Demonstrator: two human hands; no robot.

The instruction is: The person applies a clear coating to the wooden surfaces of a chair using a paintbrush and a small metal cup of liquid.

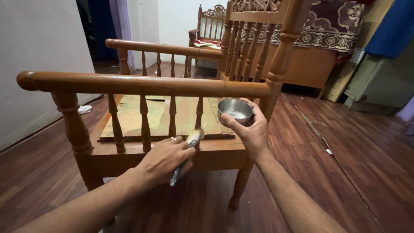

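A wooden armchair (pixel 142 85) with turned spindles stands in front of me, seen from its side. My left hand (pixel 166 159) is shut on a paintbrush (pixel 186 153); its pale bristles touch the seat rail just below the armrest spindles. My right hand (pixel 248 129) holds a small steel bowl (pixel 235 111) beside the chair's back post, with a pale liquid inside. A worn board (pixel 159 116) lies on the seat frame.
A second wooden chair (pixel 207 26) and a bed or sofa with a patterned maroon cover (pixel 332 26) stand behind. Dark wood-pattern flooring (pixel 345 151) spreads to the right. A white wall (pixel 39 51) is on the left.
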